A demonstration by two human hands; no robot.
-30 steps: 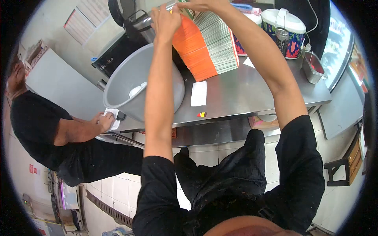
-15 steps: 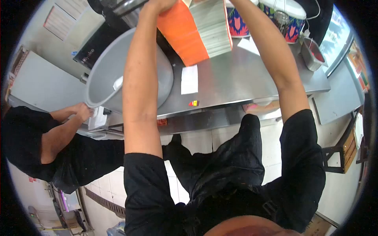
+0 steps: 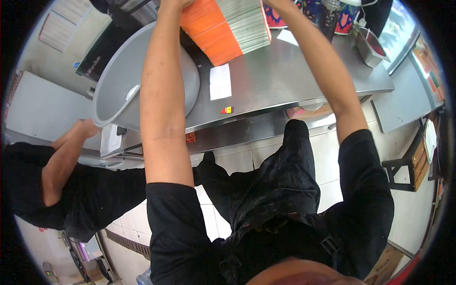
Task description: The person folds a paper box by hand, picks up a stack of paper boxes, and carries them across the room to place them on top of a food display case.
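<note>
A tall block of layered orange and white sheets (image 3: 213, 33), perhaps flat packaging, stands on the steel table (image 3: 280, 80) at the top of the view. My left hand (image 3: 176, 3) is at its left side and my right hand (image 3: 275, 4) at its right side. The top edge cuts off the fingers of both hands, so their grip is hidden. Just in front of the block lies a white slip of paper (image 3: 220, 83), with a small red and yellow packet (image 3: 227, 110) by the table's front edge.
A large grey tub (image 3: 190, 90) stands left of the block, partly behind my left forearm. At far left, another person's hand (image 3: 87, 128) is near its rim. Patterned containers (image 3: 347, 19), a dark-filled jar (image 3: 329, 21) and a metal tray (image 3: 373, 50) stand at the right.
The whole view has shifted, so the table and block sit higher. The other person's hands have moved away from the tub's rim. Block and paper keep their places on the table.
</note>
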